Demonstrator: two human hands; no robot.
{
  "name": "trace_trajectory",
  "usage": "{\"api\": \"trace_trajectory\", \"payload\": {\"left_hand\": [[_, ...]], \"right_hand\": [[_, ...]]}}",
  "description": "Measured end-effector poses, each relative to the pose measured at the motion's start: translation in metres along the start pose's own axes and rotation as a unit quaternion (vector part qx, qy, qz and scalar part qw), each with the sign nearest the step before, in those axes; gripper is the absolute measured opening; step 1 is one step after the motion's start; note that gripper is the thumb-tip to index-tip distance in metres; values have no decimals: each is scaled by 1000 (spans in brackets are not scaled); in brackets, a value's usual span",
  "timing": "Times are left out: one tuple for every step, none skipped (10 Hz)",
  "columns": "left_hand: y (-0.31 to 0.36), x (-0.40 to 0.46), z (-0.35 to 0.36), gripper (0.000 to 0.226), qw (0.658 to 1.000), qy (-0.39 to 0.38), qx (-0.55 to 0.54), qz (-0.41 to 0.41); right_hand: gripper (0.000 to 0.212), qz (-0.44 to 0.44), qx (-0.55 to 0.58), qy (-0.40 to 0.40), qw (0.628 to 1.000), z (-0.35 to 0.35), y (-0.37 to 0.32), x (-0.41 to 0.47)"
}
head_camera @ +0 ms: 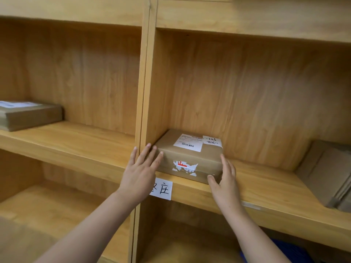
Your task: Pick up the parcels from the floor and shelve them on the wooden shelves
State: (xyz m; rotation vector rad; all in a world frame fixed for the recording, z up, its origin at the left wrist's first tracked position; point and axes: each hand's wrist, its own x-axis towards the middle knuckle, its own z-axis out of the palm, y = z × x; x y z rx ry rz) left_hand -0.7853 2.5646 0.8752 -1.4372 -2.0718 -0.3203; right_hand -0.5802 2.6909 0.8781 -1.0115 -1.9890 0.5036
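A brown cardboard parcel with a white barcode label and a torn red sticker rests on the wooden shelf board, tucked against the left wall of the right-hand bay. My left hand lies flat with fingers spread, its fingertips on the parcel's front left corner and on the upright divider. On the parcel's front right corner sits my right hand, with straight fingers along the right side and the thumb on the lower front edge. Neither hand is closed around the box.
A flat brown parcel lies on the left bay's shelf. Folded cardboard pieces lean at the right end of the same board. A white handwritten paper label hangs on the shelf edge. Something blue shows in the bay below.
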Motion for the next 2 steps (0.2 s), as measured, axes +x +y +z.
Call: {"api": "trace_trajectory", "payload": {"left_hand": [[-14, -21, -7, 71, 998, -49, -27, 24], [-32, -39, -16, 67, 996, -59, -35, 51]], "right_hand": [[80, 46, 3, 6, 999, 0, -10, -17], [86, 72, 4, 31, 997, 6, -24, -34]]}}
